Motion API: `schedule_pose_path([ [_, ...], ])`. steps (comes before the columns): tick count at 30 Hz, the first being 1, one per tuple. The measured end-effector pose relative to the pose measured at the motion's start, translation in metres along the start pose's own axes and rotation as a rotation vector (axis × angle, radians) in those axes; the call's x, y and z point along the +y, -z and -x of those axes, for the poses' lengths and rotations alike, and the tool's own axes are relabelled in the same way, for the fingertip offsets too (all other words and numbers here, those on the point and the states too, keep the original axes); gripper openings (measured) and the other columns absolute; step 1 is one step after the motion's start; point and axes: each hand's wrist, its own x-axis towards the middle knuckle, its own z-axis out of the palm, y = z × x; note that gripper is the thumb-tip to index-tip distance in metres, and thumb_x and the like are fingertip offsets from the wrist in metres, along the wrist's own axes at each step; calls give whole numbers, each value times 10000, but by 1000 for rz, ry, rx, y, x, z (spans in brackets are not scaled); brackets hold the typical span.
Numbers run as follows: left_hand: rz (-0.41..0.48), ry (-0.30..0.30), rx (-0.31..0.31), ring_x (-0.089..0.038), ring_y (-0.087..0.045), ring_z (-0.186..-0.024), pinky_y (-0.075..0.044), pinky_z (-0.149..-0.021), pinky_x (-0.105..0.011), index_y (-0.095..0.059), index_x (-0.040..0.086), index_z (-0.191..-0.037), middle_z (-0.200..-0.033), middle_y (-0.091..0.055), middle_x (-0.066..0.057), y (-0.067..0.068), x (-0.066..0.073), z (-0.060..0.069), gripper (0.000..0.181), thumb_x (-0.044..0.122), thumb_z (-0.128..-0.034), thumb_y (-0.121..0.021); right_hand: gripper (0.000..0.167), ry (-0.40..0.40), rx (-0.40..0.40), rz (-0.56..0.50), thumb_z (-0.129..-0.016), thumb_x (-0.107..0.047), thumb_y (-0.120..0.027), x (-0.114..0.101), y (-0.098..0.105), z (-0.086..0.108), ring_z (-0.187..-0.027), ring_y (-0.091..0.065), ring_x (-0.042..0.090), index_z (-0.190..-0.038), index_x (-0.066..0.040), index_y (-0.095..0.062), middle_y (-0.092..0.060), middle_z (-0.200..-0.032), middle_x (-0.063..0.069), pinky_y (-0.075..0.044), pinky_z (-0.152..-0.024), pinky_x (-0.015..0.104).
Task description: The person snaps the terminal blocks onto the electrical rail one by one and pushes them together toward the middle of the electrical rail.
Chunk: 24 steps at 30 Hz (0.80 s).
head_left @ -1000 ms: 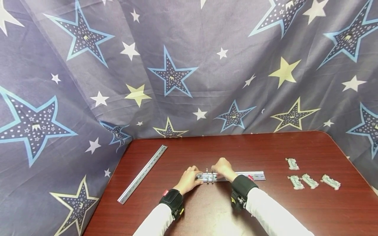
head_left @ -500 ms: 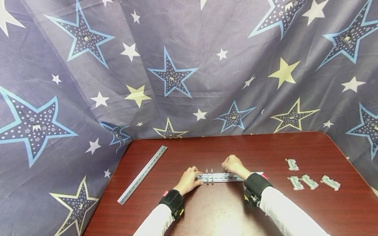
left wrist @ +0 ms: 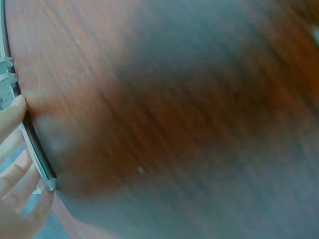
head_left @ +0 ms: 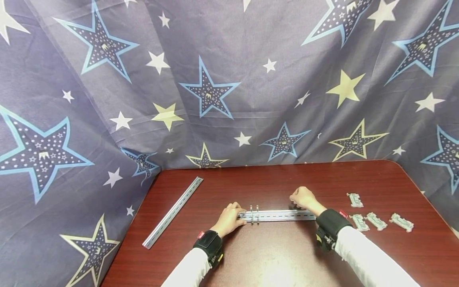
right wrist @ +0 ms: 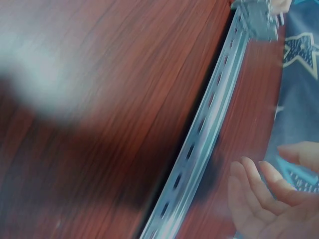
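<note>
A slotted metal DIN rail point(head_left: 281, 216) lies crosswise on the table. My left hand point(head_left: 226, 219) grips its left end, thumb on the near edge and fingers along the far side, as the left wrist view shows on the rail point(left wrist: 36, 152). Two thin grey terminal blocks point(head_left: 257, 215) stand upright on the rail just right of that hand; the right wrist view shows the blocks point(right wrist: 258, 21) at its top. Behind the rail's right part hovers my right hand point(head_left: 304, 198), apart from it, fingers loosely bent with nothing between them.
A second DIN rail point(head_left: 173, 212) lies slanted at the table's left. Several loose terminal blocks point(head_left: 376, 220) lie flat on the right side, near my right wrist strap point(head_left: 333, 225). A star-patterned cloth point(head_left: 229, 131) hangs behind the table point(head_left: 244, 187).
My right hand has left the terminal blocks and moved right along the rail, now behind its right part. The left hand, the rail and the blocks have stayed put.
</note>
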Motion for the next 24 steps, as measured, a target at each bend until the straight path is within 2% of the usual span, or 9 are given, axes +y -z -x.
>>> schedule_pose_path([
  [8, -4, -4, 2, -175, -475, -806, -394, -667, -309, -669, 83, -978, -857, -510, -1, -2, -3, 1, 348, 238, -674, -735, 194, -4, 7, 12, -756, -92, -495, 21, 20, -3, -492, -567, 167, -749, 72, -598, -604, -595, 110, -481, -490, 317],
  [15, 3, 1, 0, -175, -472, -810, -392, -671, -310, -667, 81, -987, -858, -508, -2, -1, -2, 0, 347, 233, -682, -732, 187, 3, 67, 119, -730, -105, -485, 34, 37, -5, -431, -517, 143, -628, 9, -592, -562, -503, 51, -391, -438, 249],
  [19, 6, 4, -9, -180, -473, -822, -392, -678, -313, -664, 75, -994, -865, -505, -6, 0, 0, 0, 348, 230, -689, -727, 201, 12, 112, 152, -717, -103, -489, 42, 47, -4, -485, -460, 150, -526, -53, -526, -483, -482, -7, -351, -484, 275],
  [22, 6, 6, -14, -184, -474, -830, -394, -682, -317, -663, 73, -995, -869, -506, -10, 1, 1, 0, 346, 230, -693, -725, 197, 24, 142, 159, -718, -107, -508, 50, 53, -4, -561, -474, 189, -543, -25, -549, -510, -539, 28, -379, -529, 321],
  [24, 6, 7, -17, -184, -474, -833, -394, -683, -316, -663, 74, -996, -870, -505, -10, 1, 1, 0, 346, 231, -694, -724, 169, 26, 159, 164, -710, -114, -526, 54, 58, -4, -614, -516, 235, -635, 18, -601, -566, -618, 87, -413, -570, 368],
])
